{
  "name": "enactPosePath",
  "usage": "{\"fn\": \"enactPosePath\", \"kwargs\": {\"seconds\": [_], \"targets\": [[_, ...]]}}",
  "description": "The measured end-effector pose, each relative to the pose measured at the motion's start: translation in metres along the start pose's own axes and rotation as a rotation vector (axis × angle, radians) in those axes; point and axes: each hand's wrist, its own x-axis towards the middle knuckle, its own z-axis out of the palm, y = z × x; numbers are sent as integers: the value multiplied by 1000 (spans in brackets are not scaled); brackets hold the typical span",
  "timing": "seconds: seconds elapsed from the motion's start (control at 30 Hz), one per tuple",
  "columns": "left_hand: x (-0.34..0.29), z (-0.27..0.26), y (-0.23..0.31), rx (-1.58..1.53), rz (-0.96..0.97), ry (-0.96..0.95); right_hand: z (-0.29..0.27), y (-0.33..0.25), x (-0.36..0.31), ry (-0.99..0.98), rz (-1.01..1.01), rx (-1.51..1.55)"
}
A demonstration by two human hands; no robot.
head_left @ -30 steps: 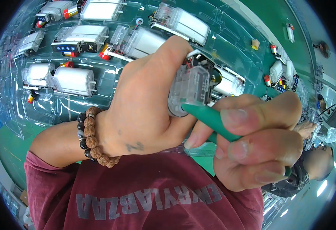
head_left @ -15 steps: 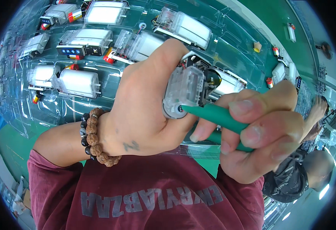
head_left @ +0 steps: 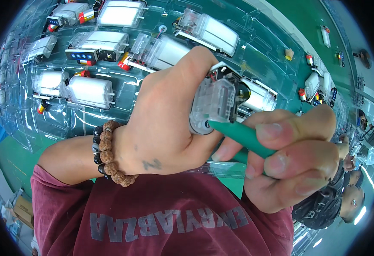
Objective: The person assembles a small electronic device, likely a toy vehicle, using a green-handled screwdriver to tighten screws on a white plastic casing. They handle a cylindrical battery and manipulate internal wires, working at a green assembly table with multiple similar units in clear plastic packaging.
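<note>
My left hand (head_left: 165, 115) is closed around a small device (head_left: 214, 100) with a clear plastic housing, a dark circuit board and wires at its upper end. A small round white part (head_left: 206, 125) with a dark centre sits at the housing's lower end. In my right hand (head_left: 291, 153) is a green two-armed hand tool (head_left: 249, 138), gripped between the fingers and thumb. The tapered end of its upper arm meets the housing beside the round part. Its lower arm is partly hidden by my fingers, so its exact kind is unclear.
Beyond my hands, clear plastic trays (head_left: 123, 85) hold several similar devices (head_left: 90, 91) with white blocks and red-and-yellow cylinders. More devices (head_left: 313, 83) lie at the right. A person in dark patterned clothing (head_left: 321, 205) is at the lower right. A cardboard box (head_left: 23, 211) stands at the lower left.
Both hands, the device and the green tool have shifted slightly right and down. The tool's tip stays against the housing by the round part, and both grips are unchanged.
</note>
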Motion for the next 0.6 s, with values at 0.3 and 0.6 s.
{"fn": "enactPosePath", "kwargs": {"seconds": [0.3, 0.6], "targets": [[-2, -1, -6, 0, 44, -56, -4, 2, -2, 7, -3, 20], [3, 2, 2, 68, 2, -23, -8, 2, -2, -16, 4, 7]]}}
